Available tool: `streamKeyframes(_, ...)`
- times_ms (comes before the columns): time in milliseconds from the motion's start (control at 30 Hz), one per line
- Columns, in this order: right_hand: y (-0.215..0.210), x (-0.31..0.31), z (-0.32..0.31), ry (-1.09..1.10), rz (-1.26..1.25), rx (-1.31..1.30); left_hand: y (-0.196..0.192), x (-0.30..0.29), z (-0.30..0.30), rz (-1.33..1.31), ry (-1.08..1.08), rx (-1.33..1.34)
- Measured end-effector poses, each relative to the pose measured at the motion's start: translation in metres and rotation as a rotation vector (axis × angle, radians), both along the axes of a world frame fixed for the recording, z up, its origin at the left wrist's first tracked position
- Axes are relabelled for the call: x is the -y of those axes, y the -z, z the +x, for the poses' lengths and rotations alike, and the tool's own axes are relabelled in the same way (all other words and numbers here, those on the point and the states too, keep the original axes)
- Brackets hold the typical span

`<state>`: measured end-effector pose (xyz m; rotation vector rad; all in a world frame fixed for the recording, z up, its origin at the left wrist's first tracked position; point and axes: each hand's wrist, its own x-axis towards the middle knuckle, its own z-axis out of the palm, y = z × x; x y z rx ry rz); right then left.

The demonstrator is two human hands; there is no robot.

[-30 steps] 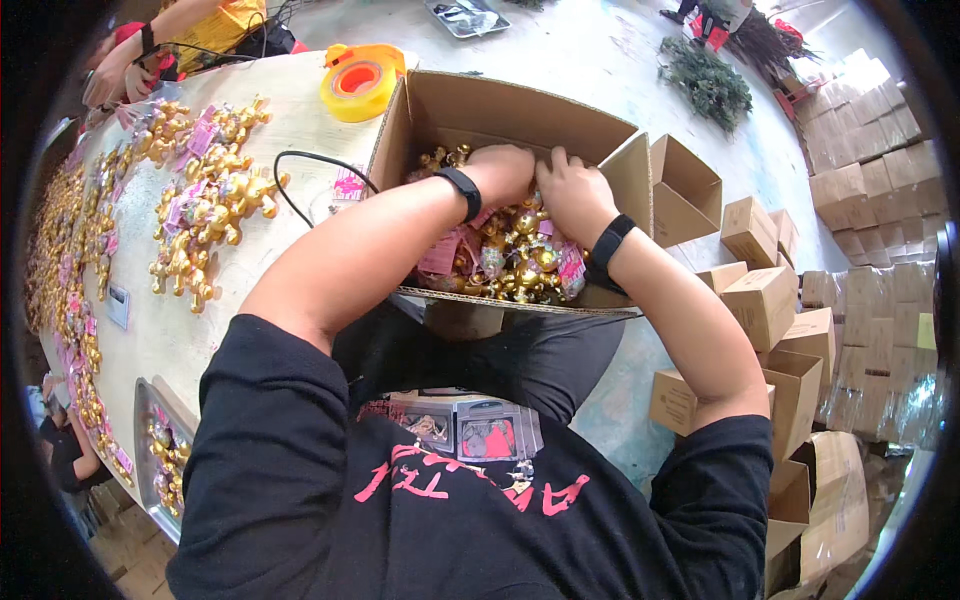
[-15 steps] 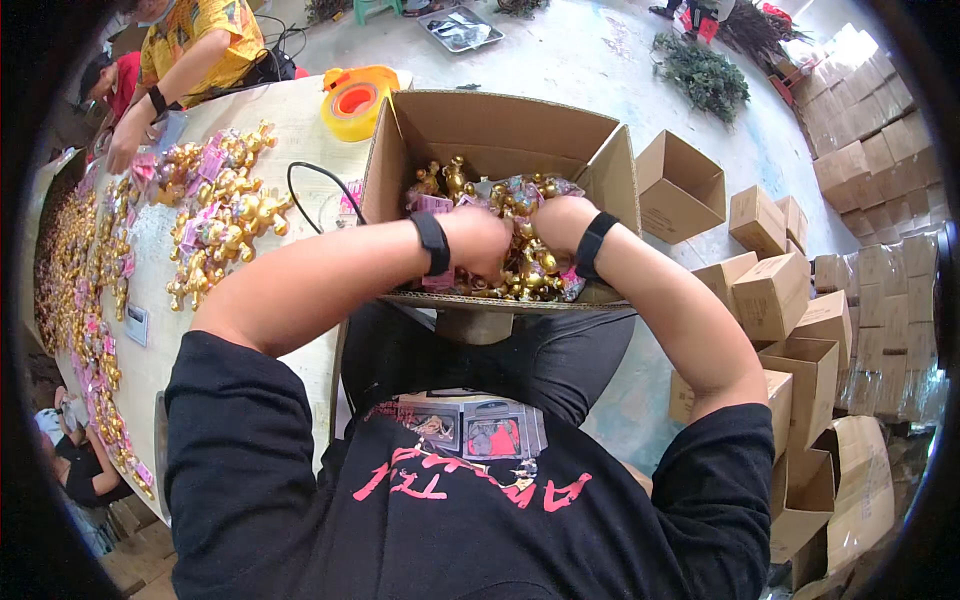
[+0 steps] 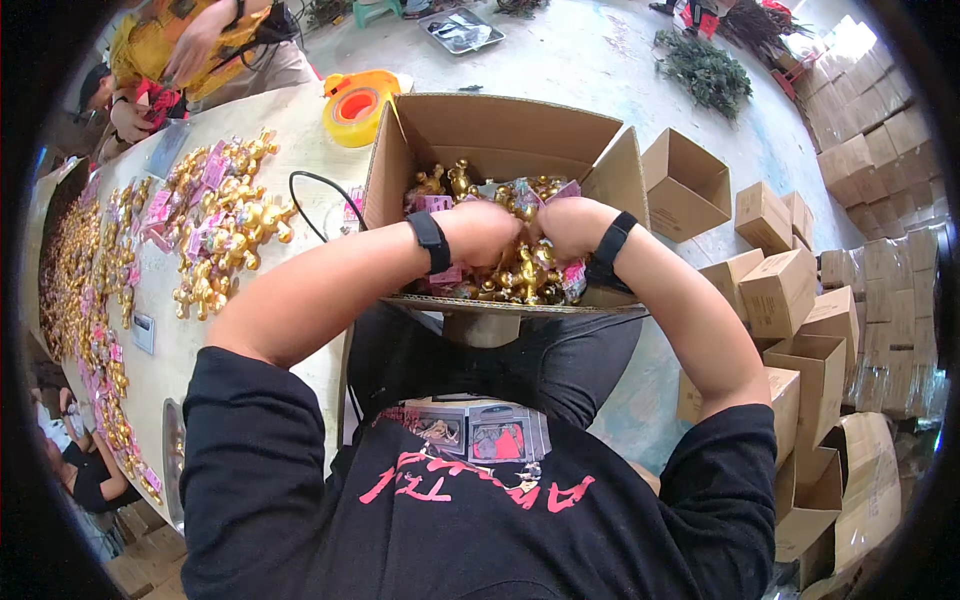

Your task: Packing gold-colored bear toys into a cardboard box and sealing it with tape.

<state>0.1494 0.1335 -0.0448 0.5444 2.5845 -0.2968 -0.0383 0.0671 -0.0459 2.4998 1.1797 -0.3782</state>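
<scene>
An open cardboard box (image 3: 500, 125) stands right before me, partly filled with shiny gold figurines (image 3: 528, 278) that carry pink tags and some clear wrapping. Both hands reach down into it. My left hand (image 3: 488, 230) lies on the figurines left of the box's middle, its fingers bent down and mostly hidden. Close beside it, my right hand (image 3: 572, 226) touches the figurines too, and its fingers point inward out of sight. What either hand holds, if anything, cannot be made out.
Gold figurines with pink tags (image 3: 240, 215) lie heaped on the table (image 3: 300, 120) at left. A yellow tape dispenser (image 3: 358, 105) sits behind the box's left corner. Empty cartons (image 3: 690, 190) and closed ones stand on the floor at right. A person in yellow (image 3: 190, 50) is across the table.
My hands stay in the box, with my right hand turned slightly and a little closer to the left. The person in yellow has drawn a hand back from the figurines on the table.
</scene>
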Motion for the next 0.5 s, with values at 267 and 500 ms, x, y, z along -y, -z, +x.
streamKeyframes(267,-0.033,0.033,-0.013,0.098,0.167,0.173,-0.041,0.012,0.006,-0.032,-0.033,-0.077)
streamKeyframes(500,-0.154,0.018,0.095,0.756,-0.146,-0.967,-0.208,0.068,-0.068,0.056,-0.495,0.527)
